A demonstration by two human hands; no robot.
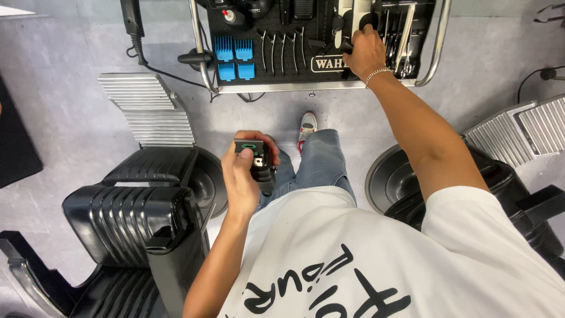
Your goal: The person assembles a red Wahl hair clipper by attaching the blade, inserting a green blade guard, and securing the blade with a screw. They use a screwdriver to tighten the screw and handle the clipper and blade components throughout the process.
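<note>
Two hands busy: left hand (240, 176) grips clipper (259, 164), right hand (365, 53) on tray (306, 86).

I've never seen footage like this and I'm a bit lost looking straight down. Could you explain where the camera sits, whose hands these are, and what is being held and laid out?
There is one picture, taken by a camera worn on a person's head and looking down, so you see their own arms, white T-shirt and jeans from above. No machine is involved, only two bare hands. The left hand holds a black hair clipper with a green-lit panel. The right hand, with a bracelet on its wrist, reaches to a metal-railed tool cart and touches the dark tools there; what it grips I cannot tell. On the cart lie blue clipper guards, a row of metal clips and combs. Black barber chairs stand on either side on a grey floor.
</note>
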